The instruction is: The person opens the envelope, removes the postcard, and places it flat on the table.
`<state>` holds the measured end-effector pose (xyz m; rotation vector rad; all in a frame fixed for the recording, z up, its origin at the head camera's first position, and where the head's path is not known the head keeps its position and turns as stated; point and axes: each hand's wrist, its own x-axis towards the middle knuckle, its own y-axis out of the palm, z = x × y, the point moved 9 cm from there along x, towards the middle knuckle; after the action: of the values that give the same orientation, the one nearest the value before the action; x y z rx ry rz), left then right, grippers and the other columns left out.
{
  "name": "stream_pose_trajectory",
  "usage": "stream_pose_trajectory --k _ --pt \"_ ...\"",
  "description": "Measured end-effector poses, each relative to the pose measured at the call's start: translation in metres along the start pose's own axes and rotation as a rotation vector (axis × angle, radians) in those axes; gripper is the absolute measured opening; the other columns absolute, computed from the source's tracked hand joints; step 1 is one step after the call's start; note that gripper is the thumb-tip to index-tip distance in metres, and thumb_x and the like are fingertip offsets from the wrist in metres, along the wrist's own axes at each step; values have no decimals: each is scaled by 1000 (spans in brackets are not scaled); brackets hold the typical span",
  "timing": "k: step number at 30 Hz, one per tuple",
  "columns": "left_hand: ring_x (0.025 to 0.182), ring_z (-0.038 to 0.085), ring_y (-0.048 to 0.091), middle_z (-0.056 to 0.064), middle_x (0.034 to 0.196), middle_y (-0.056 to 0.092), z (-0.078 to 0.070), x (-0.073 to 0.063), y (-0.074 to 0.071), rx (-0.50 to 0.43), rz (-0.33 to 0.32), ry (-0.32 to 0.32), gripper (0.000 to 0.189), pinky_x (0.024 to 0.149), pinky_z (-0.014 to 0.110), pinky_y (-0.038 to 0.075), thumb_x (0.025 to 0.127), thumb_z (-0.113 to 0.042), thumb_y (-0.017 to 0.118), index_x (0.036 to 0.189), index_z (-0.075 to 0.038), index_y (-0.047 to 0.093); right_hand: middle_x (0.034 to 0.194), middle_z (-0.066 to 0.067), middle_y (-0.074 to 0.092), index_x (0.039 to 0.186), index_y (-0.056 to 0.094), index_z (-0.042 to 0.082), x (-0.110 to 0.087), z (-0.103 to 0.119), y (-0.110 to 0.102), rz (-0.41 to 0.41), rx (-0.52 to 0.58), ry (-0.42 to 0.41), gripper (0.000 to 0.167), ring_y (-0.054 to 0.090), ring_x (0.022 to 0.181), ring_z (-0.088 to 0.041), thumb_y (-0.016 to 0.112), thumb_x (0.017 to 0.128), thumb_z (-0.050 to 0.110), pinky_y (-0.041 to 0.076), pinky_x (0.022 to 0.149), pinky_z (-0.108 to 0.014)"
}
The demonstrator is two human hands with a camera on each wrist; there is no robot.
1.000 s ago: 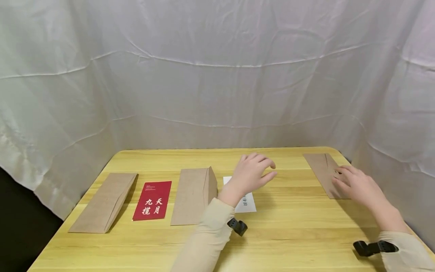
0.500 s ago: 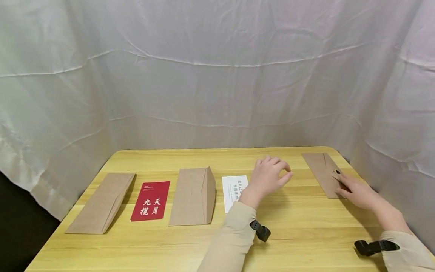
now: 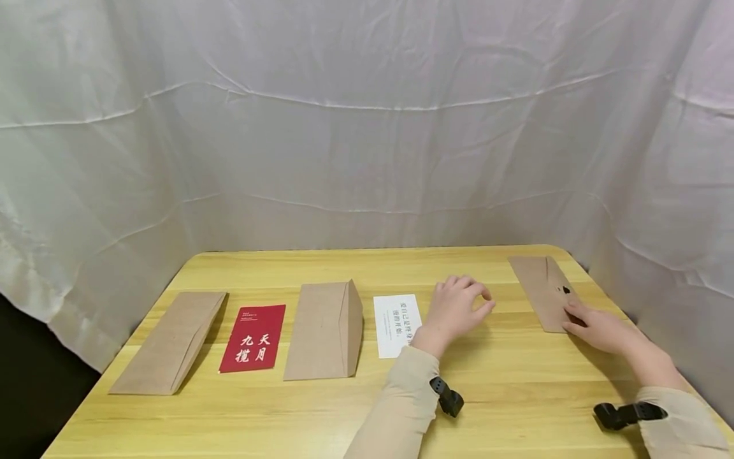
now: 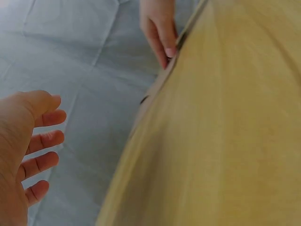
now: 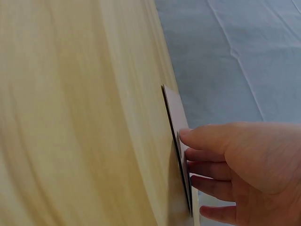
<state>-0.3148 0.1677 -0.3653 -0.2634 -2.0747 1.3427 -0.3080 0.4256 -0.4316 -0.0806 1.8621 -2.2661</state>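
My right hand [image 3: 602, 328] is at a brown paper envelope [image 3: 536, 293] near the table's right edge, its thumb and fingertips drawn together and pinching its near right part. A small black spot shows on this envelope, just beyond the fingertips. In the right wrist view, thumb and fingers of the right hand [image 5: 249, 169] meet the envelope [image 5: 174, 110]. My left hand [image 3: 455, 312] hovers over the table with fingers loosely curved and holds nothing. Beside it lies a white card [image 3: 392, 325] with printed characters, its right edge partly hidden by the hand.
Toward the left, a red card [image 3: 252, 338] with white characters lies between two more brown envelopes, one [image 3: 323, 331] with its flap raised and one [image 3: 169, 344] at the far left. A pale curtain [image 3: 367, 127] hangs behind the wooden table [image 3: 275, 421].
The left hand has moved right from over the white card, uncovering most of it. The right hand has come down onto the right envelope, thumb and fingers closing together.
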Motion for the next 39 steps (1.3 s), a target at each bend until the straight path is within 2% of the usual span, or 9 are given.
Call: stream_pose_trajectory --k 4,9,15,20,29,34,39 --pt "119 10 53 -16 123 61 -4 -2 11 35 57 10 21 93 29 43 97 -50 50 107 -39 65 139 -42 37 138 42 -14 1 10 -1 -1 -8 -11 65 41 121 -63 56 98 35 40 94 -67" --pt "131 8 46 -18 135 55 -17 -6 31 84 187 41 30 104 32 42 97 -54 48 121 -42 61 137 -39 44 135 48 -12 0 25 -6 -7 -21 -32 59 45 119 -61 60 96 30 43 93 -65" --pt "146 10 30 -15 154 37 -33 -12 56 148 361 92 53 117 41 32 94 -65 43 143 -45 43 132 -39 49 130 54 -11 0 40 -10 -8 -58 -42 52 51 115 -58 62 94 25 44 91 -64" --pt "151 9 20 -17 159 27 -43 -19 69 157 475 115 62 120 49 24 91 -71 40 147 -47 33 127 -36 56 126 60 -8 2 51 -11 -8 -79 -58 46 55 112 -56 62 94 25 46 90 -64" --pt "151 3 13 -19 160 22 -52 -31 82 100 609 105 65 122 46 20 89 -71 46 148 -47 31 121 -32 63 117 68 -3 4 67 -9 -18 -101 -103 38 60 107 -52 64 92 24 47 89 -63" --pt "151 3 13 -20 160 21 -53 -34 81 103 650 95 66 122 46 20 88 -70 48 148 -48 31 120 -33 62 115 70 -3 6 74 -7 -6 -89 -118 37 61 106 -51 65 91 25 48 88 -62" --pt "150 1 15 -23 159 20 -51 -38 80 137 676 59 63 123 43 20 89 -67 50 146 -51 30 115 -31 66 112 72 -1 4 83 -7 -17 -92 -139 35 64 101 -48 67 89 24 51 85 -60"
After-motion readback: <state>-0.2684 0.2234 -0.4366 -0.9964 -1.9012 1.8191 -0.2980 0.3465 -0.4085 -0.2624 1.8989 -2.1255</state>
